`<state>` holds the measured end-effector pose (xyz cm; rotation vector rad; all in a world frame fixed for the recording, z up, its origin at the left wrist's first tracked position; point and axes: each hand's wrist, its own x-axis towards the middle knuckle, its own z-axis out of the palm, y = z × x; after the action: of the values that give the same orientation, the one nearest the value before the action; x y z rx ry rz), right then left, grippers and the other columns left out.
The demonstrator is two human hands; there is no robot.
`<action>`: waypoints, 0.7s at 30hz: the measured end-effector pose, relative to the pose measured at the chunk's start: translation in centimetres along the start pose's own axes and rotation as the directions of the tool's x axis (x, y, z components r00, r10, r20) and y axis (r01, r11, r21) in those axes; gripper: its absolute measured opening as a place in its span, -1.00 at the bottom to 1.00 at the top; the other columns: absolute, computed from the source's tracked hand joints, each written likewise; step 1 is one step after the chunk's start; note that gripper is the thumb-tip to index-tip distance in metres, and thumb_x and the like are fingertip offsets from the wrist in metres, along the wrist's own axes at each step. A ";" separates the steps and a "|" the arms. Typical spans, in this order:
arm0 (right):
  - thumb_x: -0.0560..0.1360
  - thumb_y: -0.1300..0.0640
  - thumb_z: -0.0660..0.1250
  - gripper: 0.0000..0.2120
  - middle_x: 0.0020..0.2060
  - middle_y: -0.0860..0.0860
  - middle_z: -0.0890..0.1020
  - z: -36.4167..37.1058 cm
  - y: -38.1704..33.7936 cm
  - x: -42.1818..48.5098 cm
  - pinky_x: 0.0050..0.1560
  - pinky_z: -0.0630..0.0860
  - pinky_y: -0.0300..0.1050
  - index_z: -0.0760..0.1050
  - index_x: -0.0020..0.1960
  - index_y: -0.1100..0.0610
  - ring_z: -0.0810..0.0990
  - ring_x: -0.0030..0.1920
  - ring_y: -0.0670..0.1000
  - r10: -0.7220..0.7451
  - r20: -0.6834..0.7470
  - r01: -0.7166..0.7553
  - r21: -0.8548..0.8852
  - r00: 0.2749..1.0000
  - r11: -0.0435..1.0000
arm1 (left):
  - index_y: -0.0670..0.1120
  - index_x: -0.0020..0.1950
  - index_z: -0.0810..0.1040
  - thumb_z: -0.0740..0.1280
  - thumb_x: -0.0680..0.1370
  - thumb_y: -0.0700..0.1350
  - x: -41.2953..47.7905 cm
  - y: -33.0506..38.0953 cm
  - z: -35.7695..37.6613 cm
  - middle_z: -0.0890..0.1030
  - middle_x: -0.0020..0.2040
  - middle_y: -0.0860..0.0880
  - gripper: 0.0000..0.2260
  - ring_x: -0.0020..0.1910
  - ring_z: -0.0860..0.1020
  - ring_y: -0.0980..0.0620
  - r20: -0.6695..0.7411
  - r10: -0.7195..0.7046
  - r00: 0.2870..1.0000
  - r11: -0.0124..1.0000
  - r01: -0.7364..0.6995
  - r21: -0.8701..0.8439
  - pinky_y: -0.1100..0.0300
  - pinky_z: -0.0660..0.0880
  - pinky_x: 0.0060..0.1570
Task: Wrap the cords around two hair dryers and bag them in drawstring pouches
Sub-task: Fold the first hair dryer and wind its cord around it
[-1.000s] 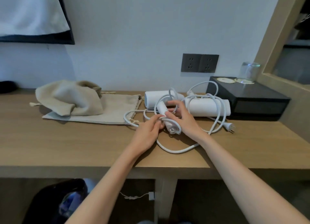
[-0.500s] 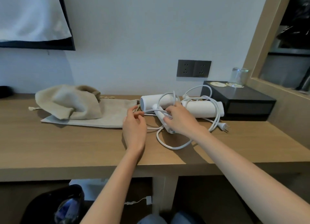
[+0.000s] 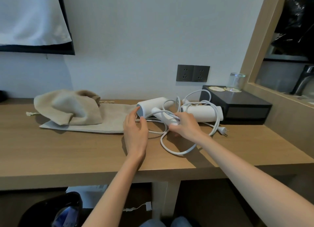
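Observation:
Two white hair dryers lie on the wooden desk (image 3: 68, 152). The nearer hair dryer (image 3: 153, 107) points its grey end left; the farther hair dryer (image 3: 200, 113) lies behind it to the right. Their white cords (image 3: 176, 152) lie in tangled loops, with one plug (image 3: 223, 130) at the right. My right hand (image 3: 186, 129) grips the nearer dryer's handle with a cord loop across it. My left hand (image 3: 136, 133) has relaxed fingers, one fingertip touching the grey end. A crumpled beige pouch (image 3: 68, 107) rests on a flat beige pouch (image 3: 108, 123) at the left.
A black box (image 3: 237, 106) with coasters and an upturned glass (image 3: 235, 82) stands at the back right, against a wooden frame. A dark double wall socket (image 3: 192, 73) is above the dryers. Under the desk sit a black bag (image 3: 51, 209) and a white charger (image 3: 147, 205).
My left hand has let go of the dryer's handle and moved left to the grey end. My right hand has stayed on the handle. The view has shifted slightly.

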<state>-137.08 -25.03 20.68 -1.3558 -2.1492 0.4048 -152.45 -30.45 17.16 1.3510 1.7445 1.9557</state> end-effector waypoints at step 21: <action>0.28 0.33 0.55 -0.53 0.03 0.08 0.63 -4.4 3.4 6.8 -0.06 0.57 -0.10 0.59 0.16 0.13 0.62 0.00 0.10 -0.631 -0.277 0.549 -0.321 0.725 0.772 | 0.06 0.41 0.29 0.48 0.31 0.17 10.9 1.8 0.5 0.48 0.23 0.04 -0.27 0.12 0.50 0.03 0.053 0.055 0.997 0.998 -0.054 -0.026 0.08 0.52 0.02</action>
<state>-134.26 -17.66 24.40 -0.6792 -2.1857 -0.3352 -157.52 -23.45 24.00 1.4432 1.6713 1.9438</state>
